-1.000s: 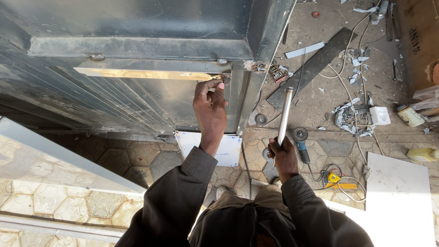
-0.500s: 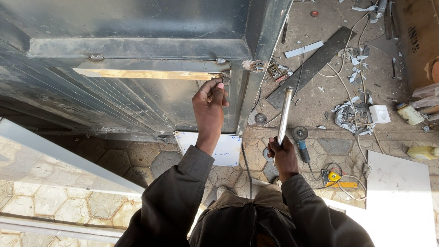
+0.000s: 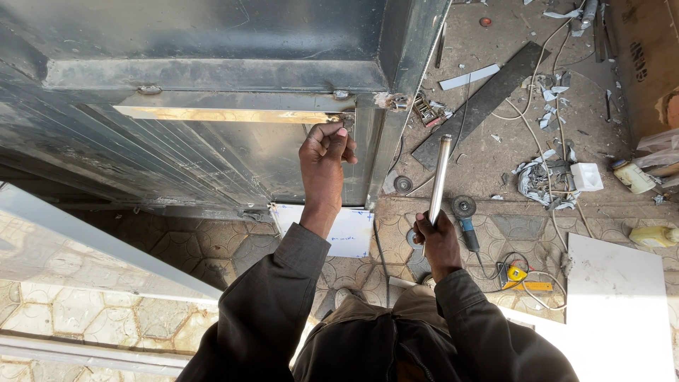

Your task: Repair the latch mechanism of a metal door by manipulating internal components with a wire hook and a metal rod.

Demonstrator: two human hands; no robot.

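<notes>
Hands at the metal door

Left hand (image 3: 324,152) pinched together against the door frame (image 3: 368,152); at its 4 o'clock, right hand (image 3: 437,237) clamped around an upright metal tube (image 3: 440,173).

Dull grey sheet-metal gate (image 3: 198,42), glossy steel tube (image 3: 440,177), rough dusty concrete floor (image 3: 488,155).

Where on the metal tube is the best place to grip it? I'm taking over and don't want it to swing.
Grip the metal tube at its lower end, where the right hand holds it, coming from below. It is slim, straight and stands nearly upright with the top end free, so a full fist around the bottom probably steadies it.
</notes>
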